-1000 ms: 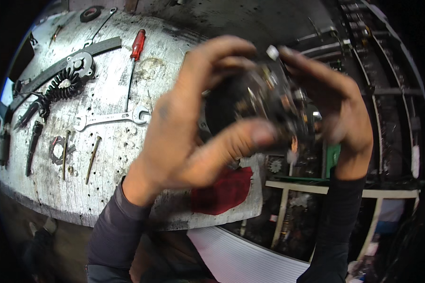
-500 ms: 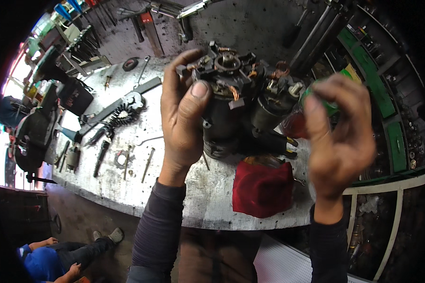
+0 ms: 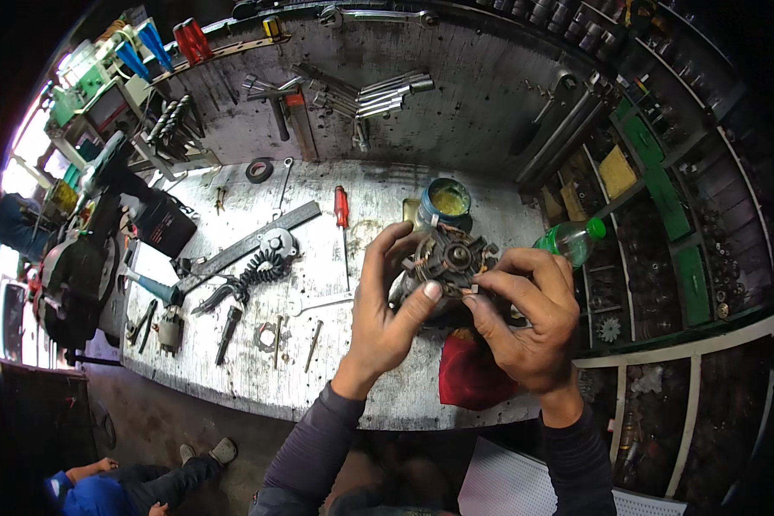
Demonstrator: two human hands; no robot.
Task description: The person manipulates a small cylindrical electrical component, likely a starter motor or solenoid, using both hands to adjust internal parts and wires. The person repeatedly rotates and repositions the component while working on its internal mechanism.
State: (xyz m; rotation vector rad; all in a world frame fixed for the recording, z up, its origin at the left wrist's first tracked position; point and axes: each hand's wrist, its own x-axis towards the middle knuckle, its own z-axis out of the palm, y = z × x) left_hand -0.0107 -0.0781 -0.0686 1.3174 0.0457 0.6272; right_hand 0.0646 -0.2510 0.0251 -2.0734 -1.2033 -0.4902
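Observation:
A dark starter motor [image 3: 417, 294] stands on the bench with its round brush holder [image 3: 457, 255] facing up. My left hand [image 3: 383, 335] wraps round the left side of the brush holder, thumb at its near edge. At the near right edge, thumb and forefinger of my right hand [image 3: 533, 327] pinch a small carbon brush [image 3: 471, 291] on a copper lead. My hands hide much of the motor's body. A red cloth [image 3: 466, 383] lies below my right hand, partly covered by it.
Behind the motor stands an open blue tub of yellowish grease [image 3: 449, 202]. A green bottle [image 3: 572, 243] is at the right. On the left lie a red screwdriver [image 3: 342, 215], a wrench [image 3: 322, 301], bolts and a coiled cable [image 3: 262, 268]. Another person [image 3: 103, 494] is at lower left.
My right hand has come in from the right to the brush holder, closing on a brush. The left hand stays at the holder. The view has shifted, showing more of the back wall.

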